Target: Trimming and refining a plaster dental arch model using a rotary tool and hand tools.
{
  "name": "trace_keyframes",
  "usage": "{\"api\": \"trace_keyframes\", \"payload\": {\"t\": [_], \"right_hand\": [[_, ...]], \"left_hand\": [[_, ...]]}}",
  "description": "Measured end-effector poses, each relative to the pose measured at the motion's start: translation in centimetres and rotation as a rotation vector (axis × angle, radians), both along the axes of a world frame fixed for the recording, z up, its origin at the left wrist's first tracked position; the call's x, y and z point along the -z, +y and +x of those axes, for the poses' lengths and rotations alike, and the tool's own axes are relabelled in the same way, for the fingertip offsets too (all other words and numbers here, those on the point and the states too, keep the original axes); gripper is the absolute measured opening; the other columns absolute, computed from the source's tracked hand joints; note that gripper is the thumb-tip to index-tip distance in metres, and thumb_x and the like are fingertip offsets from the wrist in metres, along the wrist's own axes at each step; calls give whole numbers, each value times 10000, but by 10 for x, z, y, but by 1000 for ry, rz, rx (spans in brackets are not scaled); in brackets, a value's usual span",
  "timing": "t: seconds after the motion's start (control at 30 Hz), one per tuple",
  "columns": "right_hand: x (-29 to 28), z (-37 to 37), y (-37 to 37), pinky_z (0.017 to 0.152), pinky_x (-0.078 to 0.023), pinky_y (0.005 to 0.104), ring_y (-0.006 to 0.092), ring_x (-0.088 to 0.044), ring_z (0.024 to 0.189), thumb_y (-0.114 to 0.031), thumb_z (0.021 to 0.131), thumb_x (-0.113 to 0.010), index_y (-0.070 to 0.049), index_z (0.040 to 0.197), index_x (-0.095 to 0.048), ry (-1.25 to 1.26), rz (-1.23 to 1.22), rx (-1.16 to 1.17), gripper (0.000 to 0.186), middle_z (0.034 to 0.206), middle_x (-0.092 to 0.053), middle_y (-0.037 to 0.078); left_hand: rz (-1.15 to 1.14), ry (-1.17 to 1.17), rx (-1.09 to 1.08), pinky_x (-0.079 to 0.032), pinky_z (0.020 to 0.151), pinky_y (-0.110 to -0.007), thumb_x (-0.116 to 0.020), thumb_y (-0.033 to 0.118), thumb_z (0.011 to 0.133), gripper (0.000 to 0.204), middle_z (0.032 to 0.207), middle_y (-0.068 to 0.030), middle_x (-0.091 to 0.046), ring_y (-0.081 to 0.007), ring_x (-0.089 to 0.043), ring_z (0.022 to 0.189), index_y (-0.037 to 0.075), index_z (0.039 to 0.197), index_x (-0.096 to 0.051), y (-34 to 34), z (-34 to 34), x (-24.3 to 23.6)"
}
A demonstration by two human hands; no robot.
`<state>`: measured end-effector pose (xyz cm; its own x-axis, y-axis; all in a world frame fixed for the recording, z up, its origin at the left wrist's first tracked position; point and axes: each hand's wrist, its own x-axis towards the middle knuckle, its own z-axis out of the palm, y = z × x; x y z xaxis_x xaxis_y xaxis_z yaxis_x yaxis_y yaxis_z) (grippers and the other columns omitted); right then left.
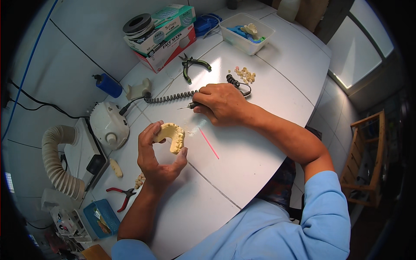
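Note:
My left hand (157,164) grips a yellow plaster dental cast (177,135) between thumb and fingers, its arch curving toward the right. In my right hand (223,104) is a dark rotary handpiece (195,105), its thin metal bur pointing left, above and apart from the cast. A coiled black cord (173,97) runs from a white motor unit (108,123) and passes behind my right hand. Pale dust (190,129) lies on the white tiled table (242,167) between the hands, beside a slim pink stick (209,144).
Green-handled pliers (187,69) and small tooth-like pieces (246,75) lie farther back. Behind them stand mask boxes (167,43) and a white tub (249,45). A ribbed hose (60,160), red-handled pliers (125,200) and a blue tray (106,203) occupy the left side.

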<state>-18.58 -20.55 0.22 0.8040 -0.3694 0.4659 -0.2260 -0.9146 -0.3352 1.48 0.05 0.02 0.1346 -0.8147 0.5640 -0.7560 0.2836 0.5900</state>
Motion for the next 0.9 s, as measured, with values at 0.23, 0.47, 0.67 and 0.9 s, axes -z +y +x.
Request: {"api": "trace_keyframes", "payload": {"t": [0.23, 0.47, 0.67, 0.9], "right_hand": [[2, -3, 0, 806, -599, 480, 331, -757, 944, -290, 1028, -783, -82, 1014, -742, -14, -33, 5, 213, 935, -739, 96], [-6, 3, 11, 741, -598, 492, 353, -758, 863, -354, 1054, -772, -59, 1026, -705, 48, -39, 128, 304, 922, -727, 118], [-48, 2, 28, 606, -556, 463, 351, -737, 672, -412, 1032, -818, -65, 958, -691, -66, 23, 173, 377, 781, -728, 112], [-31, -11, 50, 499, -466, 400, 280, -669, 534, -460, 944, -907, -104, 923, -708, -101, -6, -8, 408, 630, -672, 60]], "left_hand": [[-27, -162, -25, -607, 1057, -418, -896, 52, 801, 727, 1368, -193, -626, -270, -705, 1204, -54, 1455, -597, -2, -4, -14], [52, 540, 170, -506, 1221, -401, -921, -21, 844, 779, 1452, -141, -494, -231, -599, 1358, -12, 1492, -489, -2, -2, 18], [141, 622, 127, -535, 1188, -374, -971, 24, 838, 758, 1424, -132, -491, -215, -606, 1325, -6, 1436, -507, -8, -1, 10], [216, 438, 107, -634, 1039, -342, -943, 12, 881, 654, 1313, -113, -600, -185, -719, 1165, 16, 1364, -502, -7, -4, 8]]}}
